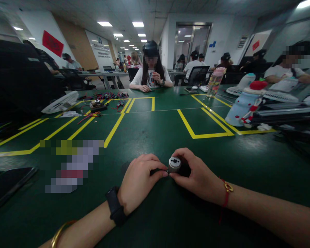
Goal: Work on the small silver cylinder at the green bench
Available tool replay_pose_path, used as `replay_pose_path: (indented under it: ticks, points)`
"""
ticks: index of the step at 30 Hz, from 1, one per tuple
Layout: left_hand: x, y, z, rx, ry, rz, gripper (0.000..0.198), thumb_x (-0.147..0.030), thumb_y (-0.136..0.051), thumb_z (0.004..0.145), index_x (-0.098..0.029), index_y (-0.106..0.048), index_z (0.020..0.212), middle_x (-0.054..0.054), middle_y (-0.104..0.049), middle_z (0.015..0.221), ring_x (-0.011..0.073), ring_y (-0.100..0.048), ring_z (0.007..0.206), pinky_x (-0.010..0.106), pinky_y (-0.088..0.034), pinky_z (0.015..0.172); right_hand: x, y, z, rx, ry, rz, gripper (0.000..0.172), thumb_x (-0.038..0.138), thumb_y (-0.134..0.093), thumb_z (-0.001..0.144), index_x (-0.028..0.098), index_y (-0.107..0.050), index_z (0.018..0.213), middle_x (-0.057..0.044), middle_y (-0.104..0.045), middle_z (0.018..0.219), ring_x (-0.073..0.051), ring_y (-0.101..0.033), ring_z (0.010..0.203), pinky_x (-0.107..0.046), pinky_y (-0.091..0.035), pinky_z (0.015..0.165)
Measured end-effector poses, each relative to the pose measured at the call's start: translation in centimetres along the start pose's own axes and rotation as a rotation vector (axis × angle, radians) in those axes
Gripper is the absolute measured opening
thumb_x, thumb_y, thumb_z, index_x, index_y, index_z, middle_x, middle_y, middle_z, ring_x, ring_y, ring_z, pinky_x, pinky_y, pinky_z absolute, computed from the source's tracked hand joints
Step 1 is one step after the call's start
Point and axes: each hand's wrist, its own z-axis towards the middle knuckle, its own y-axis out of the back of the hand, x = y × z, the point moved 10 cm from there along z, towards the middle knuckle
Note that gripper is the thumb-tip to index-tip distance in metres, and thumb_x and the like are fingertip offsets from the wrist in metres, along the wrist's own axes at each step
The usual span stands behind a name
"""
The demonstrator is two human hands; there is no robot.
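Observation:
A small silver metal cylinder (174, 165), which looks like a small motor, stands upright on the green table. Several dark holes show in its light top face. My right hand (193, 174) grips it from the right, thumb in front and forefinger behind. From the left, my left hand (144, 175) reaches to the cylinder's lower side, with thumb and forefinger pinched together. A tiny bit of something seems to lie at those fingertips, too small to name.
Yellow tape lines mark the green table (150, 127). A phone (10, 186) lies at the left edge, near a blurred-out item. Wires and parts (105, 96) lie at the back left. On the right stand a blue bottle (239, 108) and a pink-lidded bottle (215, 82). A person (151, 69) sits opposite.

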Motion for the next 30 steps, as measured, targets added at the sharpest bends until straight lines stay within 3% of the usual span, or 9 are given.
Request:
replay_pose_path:
  ticks: [5, 9, 13, 17, 19, 22, 25, 27, 30]
  points:
    - [1.7, 2.6, -0.9, -0.032, 0.115, -0.121, 0.024, -0.038, -0.059, 0.090, -0.029, -0.071, 0.109, 0.003, -0.068, 0.108, 0.0210, -0.063, 0.096, 0.035, -0.050, 0.086, -1.9, 4.5, -0.7, -0.130, -0.081, -0.035, 0.047, 0.034, -0.064, 0.081, 0.019, -0.048, 0.122, -0.008, -0.059, 0.114, -0.015, -0.060, 0.097, -0.031, -0.052, 0.087]
    - [6.1, 5.8, -3.9, -0.095, 0.270, -0.119, 0.031, -0.046, -0.049, 0.094, -0.033, -0.065, 0.117, 0.001, -0.067, 0.113, 0.0217, -0.062, 0.100, 0.034, -0.049, 0.087, -7.0, 14.9, -4.9, -0.349, -0.289, -0.313, 0.055, 0.049, -0.064, 0.080, 0.020, -0.052, 0.125, -0.010, -0.061, 0.114, -0.018, -0.063, 0.093, -0.032, -0.053, 0.078]
    - [10.4, 7.1, -6.7, -0.145, 0.444, -0.139, 0.040, -0.053, -0.048, 0.092, -0.029, -0.062, 0.121, 0.003, -0.069, 0.099, 0.0221, -0.064, 0.087, 0.032, -0.050, 0.074, -14.2, 26.6, -12.9, -0.590, -0.558, -0.685, 0.051, 0.053, -0.070, 0.072, 0.020, -0.061, 0.110, -0.014, -0.065, 0.095, -0.017, -0.061, 0.068, -0.030, -0.044, 0.053]
    - [10.9, 6.9, -6.9, -0.157, 0.473, -0.165, 0.042, -0.054, -0.048, 0.092, -0.027, -0.062, 0.121, 0.003, -0.070, 0.093, 0.0218, -0.064, 0.085, 0.032, -0.050, 0.073, -18.2, 30.7, -17.1, -0.587, -0.600, -0.820, 0.056, 0.059, -0.068, 0.071, 0.020, -0.060, 0.110, -0.012, -0.064, 0.081, -0.015, -0.056, 0.052, -0.031, -0.039, 0.047]
    - [10.6, 6.8, -6.6, -0.157, 0.466, -0.171, 0.042, -0.053, -0.048, 0.091, -0.027, -0.063, 0.120, 0.003, -0.070, 0.095, 0.0218, -0.064, 0.085, 0.032, -0.049, 0.074, -16.0, 29.9, -16.4, -0.608, -0.514, -0.996, 0.067, 0.063, -0.065, 0.072, 0.016, -0.057, 0.119, -0.018, -0.064, 0.098, -0.026, -0.064, 0.077, -0.039, -0.047, 0.063]
    - [10.6, 6.6, -6.4, -0.150, 0.477, -0.171, 0.042, -0.054, -0.047, 0.092, -0.027, -0.062, 0.120, 0.003, -0.070, 0.097, 0.0219, -0.064, 0.086, 0.033, -0.049, 0.074, -8.8, 24.3, -12.3, -0.602, -0.211, -1.151, 0.071, 0.060, -0.061, 0.078, 0.015, -0.048, 0.131, -0.020, -0.052, 0.129, -0.035, -0.047, 0.124, -0.049, -0.038, 0.100]
    - [10.9, 6.4, -6.5, -0.142, 0.484, -0.152, 0.042, -0.057, -0.047, 0.091, -0.028, -0.062, 0.119, 0.002, -0.069, 0.098, 0.0219, -0.063, 0.087, 0.034, -0.049, 0.076, -3.8, 14.0, -6.2, -0.224, 0.017, -0.822, 0.043, 0.049, -0.053, 0.089, 0.025, -0.053, 0.126, -0.009, -0.055, 0.127, -0.021, -0.051, 0.118, -0.039, -0.041, 0.103]
    - [10.8, 6.3, -6.5, -0.139, 0.466, -0.131, 0.041, -0.057, -0.048, 0.091, -0.029, -0.063, 0.116, 0.002, -0.069, 0.103, 0.0226, -0.063, 0.089, 0.035, -0.049, 0.078, -2.0, 6.9, -3.0, 0.060, 0.028, -0.584, 0.040, 0.048, -0.053, 0.090, 0.028, -0.055, 0.125, -0.004, -0.056, 0.124, -0.016, -0.053, 0.112, -0.035, -0.045, 0.098]
    - [10.5, 6.1, -6.3, -0.123, 0.423, -0.102, 0.039, -0.057, -0.048, 0.091, -0.030, -0.064, 0.114, 0.002, -0.069, 0.109, 0.0243, -0.063, 0.094, 0.036, -0.049, 0.080, -0.5, 0.5, 0.0, 0.249, 0.012, -0.382, 0.030, 0.043, -0.055, 0.090, 0.029, -0.064, 0.115, -0.001, -0.058, 0.115, -0.013, -0.053, 0.106, -0.032, -0.046, 0.093]
